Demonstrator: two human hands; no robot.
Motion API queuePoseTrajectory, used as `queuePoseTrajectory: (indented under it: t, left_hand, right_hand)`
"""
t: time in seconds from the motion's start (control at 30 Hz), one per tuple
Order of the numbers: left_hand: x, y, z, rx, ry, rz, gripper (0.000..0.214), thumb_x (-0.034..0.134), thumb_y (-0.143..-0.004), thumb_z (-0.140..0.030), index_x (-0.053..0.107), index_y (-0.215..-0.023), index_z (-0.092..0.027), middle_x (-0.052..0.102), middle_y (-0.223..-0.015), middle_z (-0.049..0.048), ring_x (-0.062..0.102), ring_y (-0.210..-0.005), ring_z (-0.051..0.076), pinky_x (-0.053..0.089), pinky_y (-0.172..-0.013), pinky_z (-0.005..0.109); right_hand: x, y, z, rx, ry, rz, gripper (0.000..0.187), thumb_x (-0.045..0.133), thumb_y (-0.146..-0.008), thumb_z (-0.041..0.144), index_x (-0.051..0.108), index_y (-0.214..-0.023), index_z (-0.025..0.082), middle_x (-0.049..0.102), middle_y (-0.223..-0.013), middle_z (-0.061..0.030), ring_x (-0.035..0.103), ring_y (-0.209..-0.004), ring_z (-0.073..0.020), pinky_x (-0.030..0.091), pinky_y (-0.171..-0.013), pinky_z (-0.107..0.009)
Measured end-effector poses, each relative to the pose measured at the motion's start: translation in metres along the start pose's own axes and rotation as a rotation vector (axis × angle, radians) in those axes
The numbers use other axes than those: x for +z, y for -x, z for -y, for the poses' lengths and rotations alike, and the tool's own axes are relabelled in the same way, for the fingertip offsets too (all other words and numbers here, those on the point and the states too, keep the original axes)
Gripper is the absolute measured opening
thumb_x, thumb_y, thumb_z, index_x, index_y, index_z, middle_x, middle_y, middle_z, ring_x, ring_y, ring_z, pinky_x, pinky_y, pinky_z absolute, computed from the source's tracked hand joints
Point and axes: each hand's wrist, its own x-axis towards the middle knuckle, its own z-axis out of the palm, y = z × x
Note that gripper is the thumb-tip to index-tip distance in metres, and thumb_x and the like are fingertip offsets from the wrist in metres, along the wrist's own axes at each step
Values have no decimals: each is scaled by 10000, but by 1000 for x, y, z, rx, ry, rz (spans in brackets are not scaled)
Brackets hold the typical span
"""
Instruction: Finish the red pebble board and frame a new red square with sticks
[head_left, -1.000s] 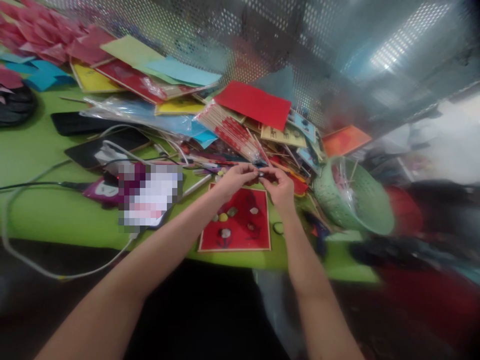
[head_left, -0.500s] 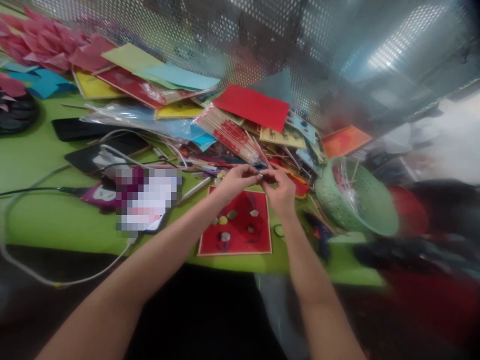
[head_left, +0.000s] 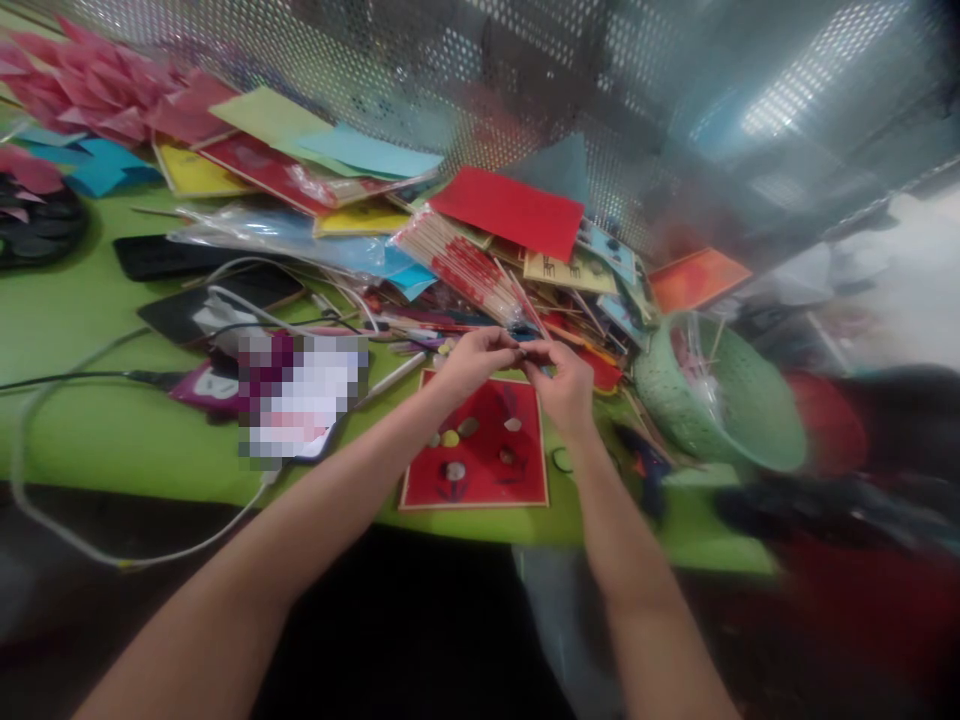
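My left hand [head_left: 484, 362] and my right hand [head_left: 559, 380] meet fingertip to fingertip above the far edge of a red square board [head_left: 480, 490]. Both are closed in a pinch. Whatever lies between the fingertips is too small to make out. Pale and yellow pebble-like pieces, among them a yellow one [head_left: 450, 438], a greenish one [head_left: 468, 427] and a whitish one [head_left: 512, 425], rest on the board beside dark painted shapes. Right of the board, close to my right wrist, a thin dark ring [head_left: 562, 460] lies on the green table cover.
A phone [head_left: 307, 400] with its cable lies left of my left forearm. Behind my hands are piled bundled red-tipped sticks [head_left: 465, 262], a red sheet [head_left: 510, 210] and other papers. A green basket [head_left: 652, 400] stands at the right. The table's front edge runs just below the board.
The whole scene has shifted slightly to the right in view. My hands keep the same fingertip pinch, and the small light spot between them no longer shows.
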Motion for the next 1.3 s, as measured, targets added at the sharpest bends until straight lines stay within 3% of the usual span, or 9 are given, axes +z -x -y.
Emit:
queuePoseTrajectory:
  t: [0.27,0.57,0.73,0.9,1.07,1.3]
  left_hand:
    - [3,4,-9,18,4,12,202,696,-730,-340,634,-780,-154,603,-683,-20,546,-660,106,436,-690,260]
    - [1,0,1,16,26,-8,193,727,-679,-302,620,-737,-153,613,-697,-17,588,-690,122,474,-738,283]
    - [1,1,-3,23,24,-18,224,766,-685,-318,635,-750,-148,620,-684,-14,575,-668,112,458,-705,263]
    - [1,4,-10,-28,145,63,318,763,-762,-443,645,-791,-149,642,-699,2,561,-642,97,454,-679,245]
    - [0,4,-11,-61,217,91,387,865,-661,-424,629,-810,-156,667,-726,-9,580,-639,87,465,-673,234]
    - [-1,2,-7,-40,213,61,382,890,-635,-391,669,-840,-156,684,-735,-11,638,-701,106,483,-692,239]
  right_hand:
    - [-2,-1,3,-5,33,-21,199,680,-873,192,744,-1057,230,768,-979,-32,719,-835,-177,587,-826,-318]
    - [2,1,4,18,30,-1,186,676,-872,215,752,-1040,241,768,-1012,-52,713,-857,-198,593,-843,-361]
    - [3,-1,2,107,-77,-25,174,709,-855,272,755,-1016,225,771,-992,-45,715,-840,-185,597,-827,-342]
    - [-2,-4,0,205,-301,-41,228,730,-828,293,747,-1044,221,764,-971,-33,716,-870,-186,594,-860,-353]
    - [-5,-6,-2,234,-381,-45,294,740,-807,299,732,-1094,236,747,-975,-26,696,-894,-176,585,-850,-339]
    - [-1,-8,-6,275,-426,-102,251,792,-734,338,680,-923,217,740,-874,-21,694,-801,-179,588,-794,-340]
